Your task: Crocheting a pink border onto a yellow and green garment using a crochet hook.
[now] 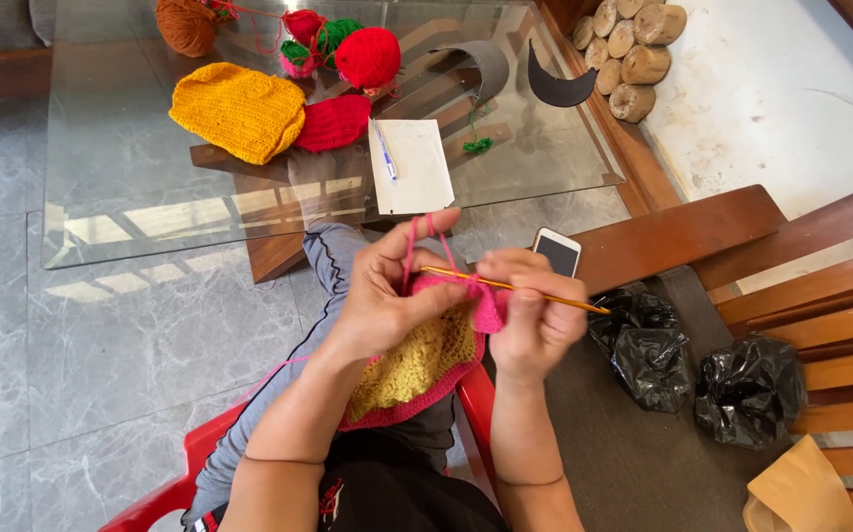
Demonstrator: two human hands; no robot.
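Grey marble floor point(101, 345), glossy, veined; glass table point(131, 212) over it, wood frame showing through. On glass, left to right: rust yarn ball point(187, 25), ribbed yellow knit point(239, 110), red knit point(335, 122) touching it, small pink-green balls, red ball point(368, 56), white paper point(410, 166) with pen point(384, 150), curved grey strip point(483, 67), dark visor piece point(557, 89). Beyond the table, stacked log ends point(628, 44).

Nearer: red plastic chair point(190, 463), grey-trousered leg point(328, 258). Left hand point(387, 296) closed, pinching pink-edged yellow lacy crochet point(416, 369) held over lap, pink yarn point(411, 246) looped over finger. Right hand point(535, 315) closed around thin golden hook point(515, 290), tip in pink edge. Phone point(556, 252) just behind right hand on wooden bench point(682, 236). Crinkled black bags point(702, 360) below, tan bag point(801, 493) at corner.
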